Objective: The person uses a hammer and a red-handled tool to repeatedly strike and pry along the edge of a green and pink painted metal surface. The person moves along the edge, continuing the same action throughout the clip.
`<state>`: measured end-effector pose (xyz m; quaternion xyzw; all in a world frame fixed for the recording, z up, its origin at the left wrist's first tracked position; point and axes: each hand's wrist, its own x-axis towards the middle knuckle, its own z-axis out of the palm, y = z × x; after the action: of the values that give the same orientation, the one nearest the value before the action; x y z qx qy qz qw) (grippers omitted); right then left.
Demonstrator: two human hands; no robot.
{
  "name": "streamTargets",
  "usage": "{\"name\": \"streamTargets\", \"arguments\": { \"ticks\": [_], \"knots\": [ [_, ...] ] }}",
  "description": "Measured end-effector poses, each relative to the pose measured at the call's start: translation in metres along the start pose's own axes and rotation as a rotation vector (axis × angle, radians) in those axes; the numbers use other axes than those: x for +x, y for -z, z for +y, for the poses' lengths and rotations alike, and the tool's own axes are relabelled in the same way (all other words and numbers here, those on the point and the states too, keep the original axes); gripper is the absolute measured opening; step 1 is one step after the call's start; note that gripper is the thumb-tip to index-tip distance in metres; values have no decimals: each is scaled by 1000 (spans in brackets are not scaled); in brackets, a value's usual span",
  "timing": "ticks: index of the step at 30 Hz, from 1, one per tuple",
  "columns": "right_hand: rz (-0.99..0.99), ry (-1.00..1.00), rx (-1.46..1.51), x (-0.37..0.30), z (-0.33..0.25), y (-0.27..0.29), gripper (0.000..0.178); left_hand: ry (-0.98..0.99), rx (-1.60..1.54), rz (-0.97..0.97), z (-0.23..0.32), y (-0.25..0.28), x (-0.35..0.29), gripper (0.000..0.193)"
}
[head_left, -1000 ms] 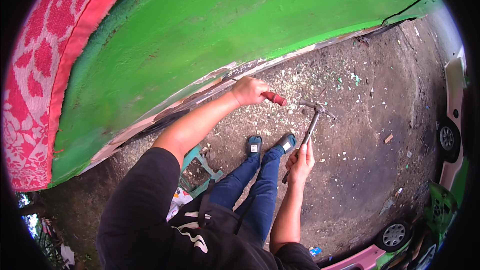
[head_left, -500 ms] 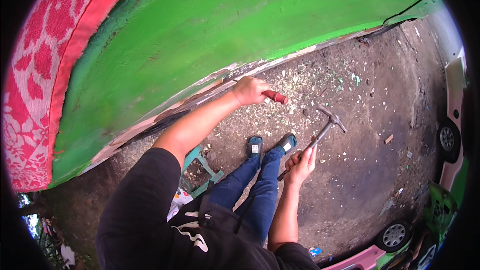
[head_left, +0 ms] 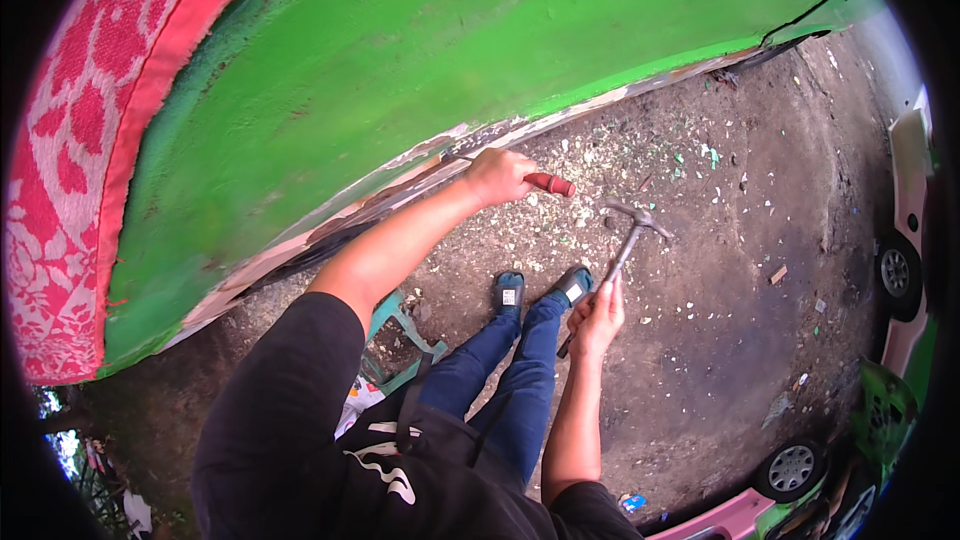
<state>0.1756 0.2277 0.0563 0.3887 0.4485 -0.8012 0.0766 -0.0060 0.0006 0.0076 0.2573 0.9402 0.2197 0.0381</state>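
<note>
My left hand (head_left: 497, 177) is wrapped round a red-handled screwdriver (head_left: 552, 184). Its thin metal shaft points at the chipped lower edge of a green car body (head_left: 420, 50); the hand hides part of the shaft, and I cannot tell whether its tip touches. In my right hand (head_left: 597, 318) is a claw hammer (head_left: 627, 245), gripped low on its handle. The hammer's head is tilted up, a short gap to the right of the screwdriver's handle end. Along the body's lower edge, paint and filler are broken away, showing pale and brown patches.
Paint and filler chips (head_left: 580, 155) litter the dirt ground below the edge. A green stool (head_left: 400, 335) stands beside my legs. Red patterned cloth (head_left: 75, 170) drapes the body at left. Wheels (head_left: 790, 470) and pink-and-green bodywork of another vehicle line the right side.
The hammer in my right hand has swung left and slightly up, closer to the screwdriver's handle end. My left hand and the screwdriver have stayed nearly in place.
</note>
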Motion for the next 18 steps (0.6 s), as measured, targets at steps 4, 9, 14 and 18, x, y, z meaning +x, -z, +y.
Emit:
{"name": "streamTargets", "arguments": {
  "ticks": [4, 9, 14, 18],
  "knots": [
    [-89, -124, -97, 17, 11, -6, 39, 36, 55, 2, -1, -2, 3, 5],
    [-49, 69, 146, 15, -17, -7, 39, 61, 30, 7, -1, -4, 1, 6],
    [-33, -132, -83, 14, 11, 3, 39, 63, 46, -37, -1, -1, -1, 4],
    [-39, -84, 70, 6, 1, -4, 38, 68, 23, -63, -5, -2, -8, 9]
  ]
}}
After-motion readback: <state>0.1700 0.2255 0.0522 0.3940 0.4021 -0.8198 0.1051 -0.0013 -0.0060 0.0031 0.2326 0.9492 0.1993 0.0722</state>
